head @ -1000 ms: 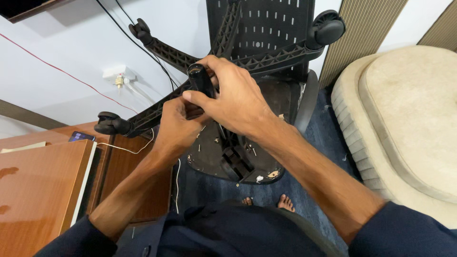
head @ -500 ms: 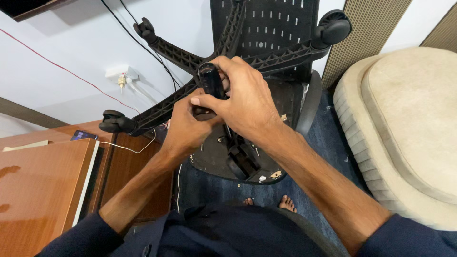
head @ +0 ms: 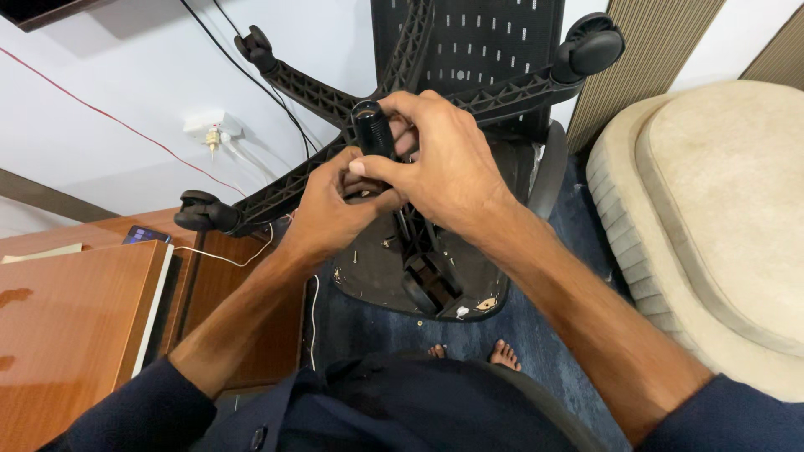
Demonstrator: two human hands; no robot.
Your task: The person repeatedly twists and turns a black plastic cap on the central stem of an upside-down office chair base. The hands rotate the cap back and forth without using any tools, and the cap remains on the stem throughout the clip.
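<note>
While both hands grip, black cylinder (head: 373, 130) stands above chair base (head: 494, 88).

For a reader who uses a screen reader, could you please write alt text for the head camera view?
Both hands, left hand and right hand, grip the black centre column of an upturned office chair, its wheeled star base pointing up. A wooden desk stands left, a beige cushion right.

Matt ribbed plastic chair base (head: 310, 180), glossy wood desk (head: 67, 310)

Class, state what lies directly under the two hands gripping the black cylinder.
Under the hands lies the upturned chair's seat underside with its black mechanism. The black cylinder's lower end and its joint are covered.
</note>
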